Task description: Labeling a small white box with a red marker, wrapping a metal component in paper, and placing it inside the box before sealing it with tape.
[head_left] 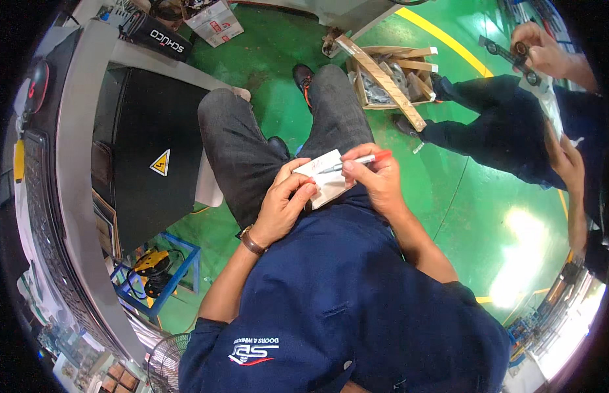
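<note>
A small white pad or flat box [329,192] with red marks on its top rests over my lap. My left hand [285,200] holds it along its left edge, fingers bent over the surface and thumb on the near side. In my right hand [378,180] a pen or marker [363,160] with a pale barrel and a red end is pinched between thumb and fingers. Its tip points left, over the white pad and close to my left fingertips. I cannot tell whether the tip touches the surface. A brown-strapped watch is on my left wrist.
Another person [560,59] at the right holds a dark part with round pieces. A carton of wrapped parts [383,85] stands ahead, a long wooden strip [380,82] across it. On the left are a dark cabinet [157,124], a keyboard [52,229] and a blue metal frame [164,304].
</note>
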The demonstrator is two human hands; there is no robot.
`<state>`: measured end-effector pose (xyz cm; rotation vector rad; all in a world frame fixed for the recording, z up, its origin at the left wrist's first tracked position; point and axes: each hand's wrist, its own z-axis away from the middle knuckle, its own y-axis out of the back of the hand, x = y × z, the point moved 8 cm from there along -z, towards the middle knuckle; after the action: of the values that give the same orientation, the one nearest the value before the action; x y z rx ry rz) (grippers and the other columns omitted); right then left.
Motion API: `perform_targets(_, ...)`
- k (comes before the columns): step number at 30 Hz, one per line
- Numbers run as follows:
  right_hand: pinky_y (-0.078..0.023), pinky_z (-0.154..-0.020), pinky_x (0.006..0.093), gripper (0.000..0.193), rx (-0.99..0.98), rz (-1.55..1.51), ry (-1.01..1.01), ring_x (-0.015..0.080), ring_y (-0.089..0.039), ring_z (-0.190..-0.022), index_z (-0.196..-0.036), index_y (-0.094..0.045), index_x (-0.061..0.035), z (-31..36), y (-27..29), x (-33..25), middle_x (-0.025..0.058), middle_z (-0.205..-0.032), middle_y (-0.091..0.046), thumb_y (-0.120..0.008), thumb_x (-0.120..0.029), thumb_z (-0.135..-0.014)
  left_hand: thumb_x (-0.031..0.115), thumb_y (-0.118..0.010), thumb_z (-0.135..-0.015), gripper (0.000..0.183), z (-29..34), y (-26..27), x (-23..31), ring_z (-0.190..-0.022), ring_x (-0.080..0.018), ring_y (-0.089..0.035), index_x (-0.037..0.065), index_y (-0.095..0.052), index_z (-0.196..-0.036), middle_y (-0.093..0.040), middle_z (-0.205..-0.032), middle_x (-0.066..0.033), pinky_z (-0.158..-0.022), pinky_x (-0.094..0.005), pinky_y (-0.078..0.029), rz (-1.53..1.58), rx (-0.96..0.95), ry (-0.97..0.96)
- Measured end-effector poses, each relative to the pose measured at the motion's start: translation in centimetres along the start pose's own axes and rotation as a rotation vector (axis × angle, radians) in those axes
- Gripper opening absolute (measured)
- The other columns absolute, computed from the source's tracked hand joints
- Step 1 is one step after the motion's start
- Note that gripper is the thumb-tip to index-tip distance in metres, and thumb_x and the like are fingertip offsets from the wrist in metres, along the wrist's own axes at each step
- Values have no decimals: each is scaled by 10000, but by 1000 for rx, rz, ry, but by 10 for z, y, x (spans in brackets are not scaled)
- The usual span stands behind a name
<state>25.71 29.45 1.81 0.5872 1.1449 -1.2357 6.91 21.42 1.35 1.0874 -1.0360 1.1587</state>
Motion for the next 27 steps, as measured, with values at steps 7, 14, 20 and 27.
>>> perform_targets(7,-548,-668,280,169,-62,-52,22,130,-666,-725,-1047,-680,-13,-6,-7,6,65,-832,-707,-763,-153,-1000,134,-668,-1049,165,-2,0,3,-1265,-268,-610,-21,-714,-1080,-580,-1429,-214,-1025,-350,-495,-5,-19,-41)
perform_targets(14,-530,-656,250,128,-98,-4,1,66,-644,-743,-1056,-697,-58,-1,-19,13,18,-874,-711,-757,-158,-1005,98,-647,-1038,122,0,0,11,-1221,-274,-630,-15,-691,-1041,-565,-1466,-214,-1004,-365,-508,-84,-20,-86)
perform_targets(20,-487,-709,238,143,-200,-8,46,46,-623,-832,-1063,-699,-50,1,-33,10,-8,-932,-713,-756,-173,-1017,105,-656,-1025,120,-1,-4,9,-1229,-288,-629,-12,-679,-1012,-566,-1460,-223,-1014,-370,-499,-57,-57,-32)
perform_targets(27,-498,-705,241,208,-204,-12,62,47,-626,-815,-1085,-683,-52,2,-37,11,-9,-924,-706,-739,-245,-1034,106,-655,-1030,123,-4,-7,13,-1272,-291,-608,-8,-700,-1020,-559,-1466,-212,-1055,-388,-481,-24,-62,-41)
